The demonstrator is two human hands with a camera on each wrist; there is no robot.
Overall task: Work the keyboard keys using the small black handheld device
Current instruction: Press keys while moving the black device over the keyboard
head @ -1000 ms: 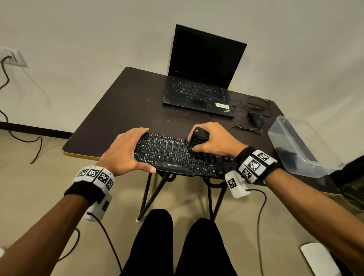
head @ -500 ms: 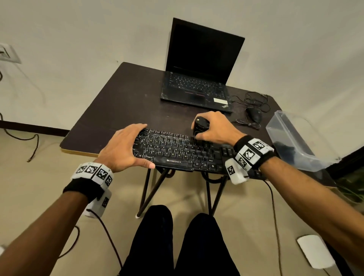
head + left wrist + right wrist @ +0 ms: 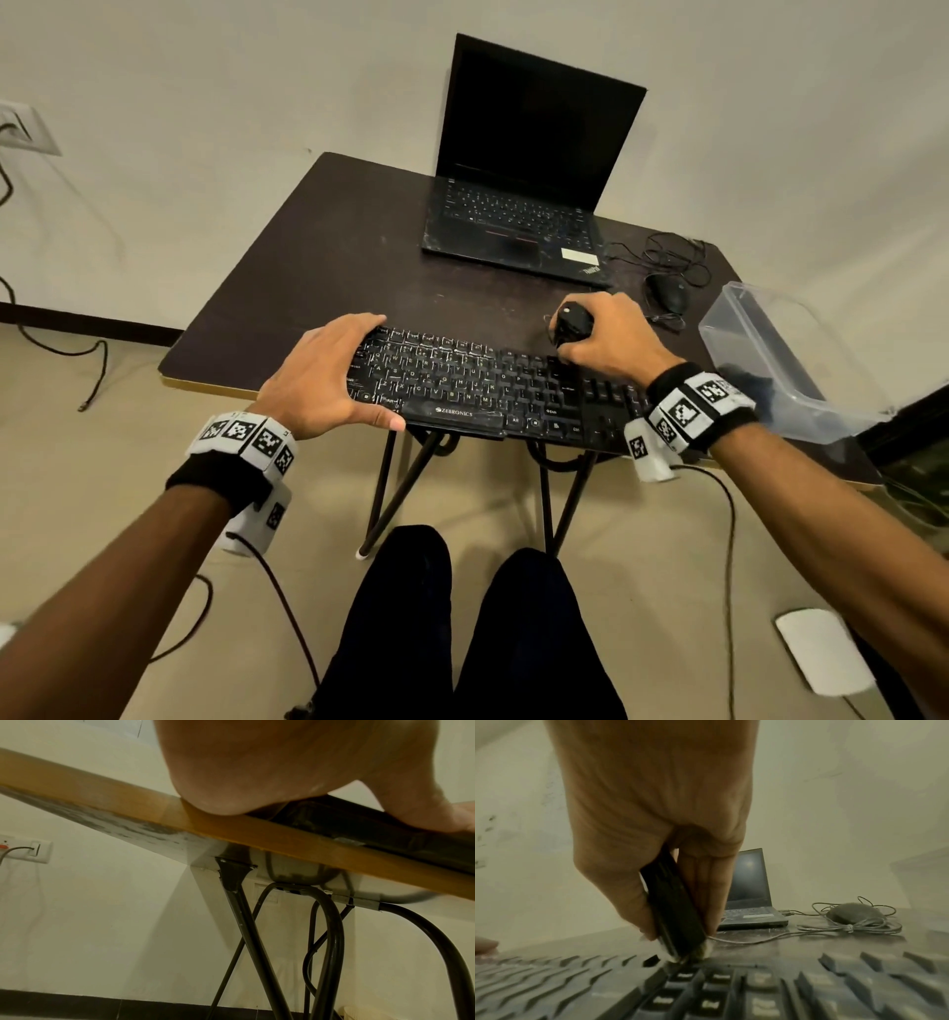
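A black keyboard (image 3: 462, 380) lies along the near edge of the dark table (image 3: 318, 267). My left hand (image 3: 318, 375) grips its left end, fingers over the far edge and thumb on the near edge; in the left wrist view the palm (image 3: 282, 760) rests at the table edge by the keyboard (image 3: 359, 825). My right hand (image 3: 611, 339) holds the small black device (image 3: 572, 326) upright over the far right of the main key block. In the right wrist view the device (image 3: 672, 902) is pinched between thumb and fingers, its lower tip touching the top key rows (image 3: 706, 994).
An open black laptop (image 3: 524, 205) stands at the back of the table. A wired mouse (image 3: 667, 295) with coiled cable lies to its right. A clear plastic bin (image 3: 770, 360) sits at the table's right edge. My legs are under the table; cables trail on the floor.
My right hand has carried the device to the right along the keyboard's far rows, from the middle toward the right end. The left hand keeps its hold on the left end.
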